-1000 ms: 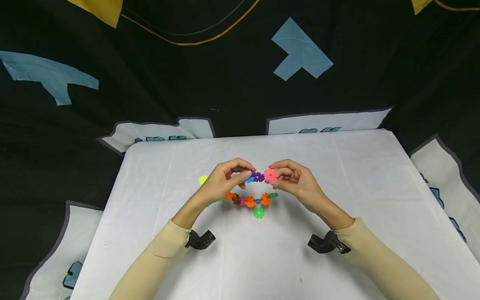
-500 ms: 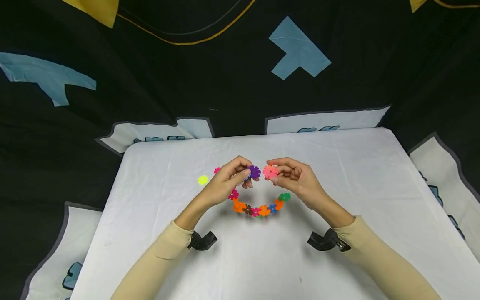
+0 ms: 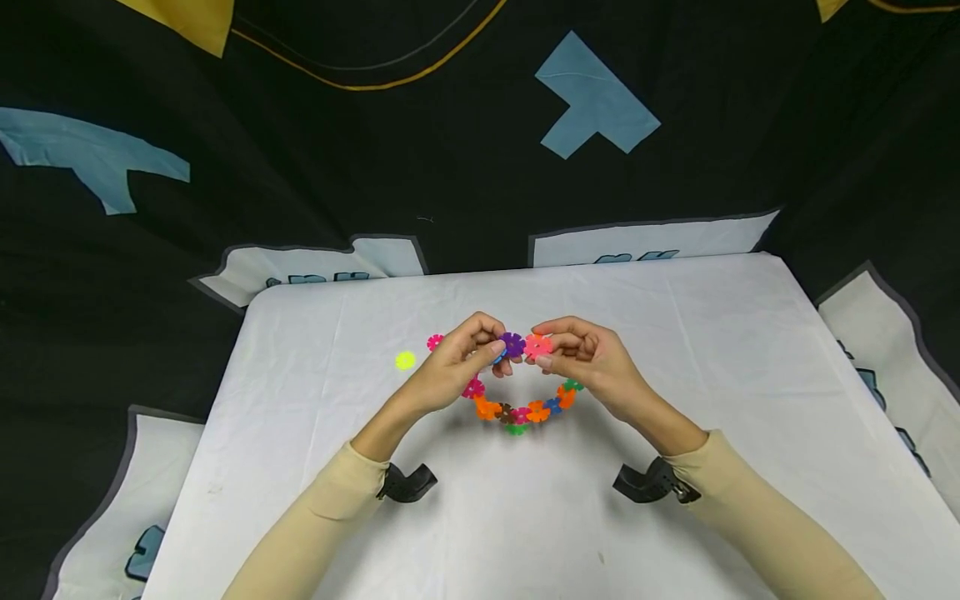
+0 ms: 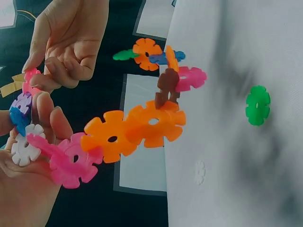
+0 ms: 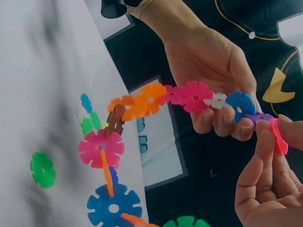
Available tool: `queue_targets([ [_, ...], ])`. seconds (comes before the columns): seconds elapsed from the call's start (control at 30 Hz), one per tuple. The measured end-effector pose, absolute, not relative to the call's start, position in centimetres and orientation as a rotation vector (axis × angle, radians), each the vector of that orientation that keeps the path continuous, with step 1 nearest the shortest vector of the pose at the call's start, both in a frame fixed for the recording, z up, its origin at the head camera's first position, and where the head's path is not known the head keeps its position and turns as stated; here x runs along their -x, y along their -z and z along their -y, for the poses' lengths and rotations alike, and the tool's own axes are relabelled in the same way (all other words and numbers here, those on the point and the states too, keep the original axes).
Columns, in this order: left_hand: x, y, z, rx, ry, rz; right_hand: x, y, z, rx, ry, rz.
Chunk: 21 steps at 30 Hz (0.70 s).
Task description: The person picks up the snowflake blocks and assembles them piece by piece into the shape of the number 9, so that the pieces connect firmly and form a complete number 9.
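In the right hand (image 3: pixel 588 358) a pink flower (image 3: pixel 537 346) is pinched, just beside the purple flower (image 3: pixel 513 344) ending a toy chain (image 3: pixel 537 412) gripped by the left hand (image 3: pixel 456 364). The chain is held above the surface (image 3: pixel 690 358), where a yellow flower (image 3: pixel 405 360) and a green flower (image 5: pixel 43 169) are scattered.

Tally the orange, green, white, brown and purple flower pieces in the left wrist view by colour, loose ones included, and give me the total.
Orange pieces: 4
Green pieces: 2
White pieces: 2
Brown piece: 1
Purple piece: 1
Total: 10
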<state>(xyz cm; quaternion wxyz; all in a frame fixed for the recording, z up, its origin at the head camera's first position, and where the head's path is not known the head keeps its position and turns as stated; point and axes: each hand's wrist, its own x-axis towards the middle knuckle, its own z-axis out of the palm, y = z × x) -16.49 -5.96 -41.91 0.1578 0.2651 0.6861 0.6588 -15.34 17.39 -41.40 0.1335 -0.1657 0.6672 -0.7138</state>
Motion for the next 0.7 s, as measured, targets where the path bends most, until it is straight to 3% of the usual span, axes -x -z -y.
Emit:
queue_targets([
  [0.3,16.47,41.78,6.06,-0.753,-1.848,-1.977,15.26,41.65,-17.04,0.38,2.126,-1.767],
  [0.7,16.57,41.83,6.11,-0.77,-1.833,-1.933,15.51,41.52,-17.37,0.506,1.96,-1.926],
])
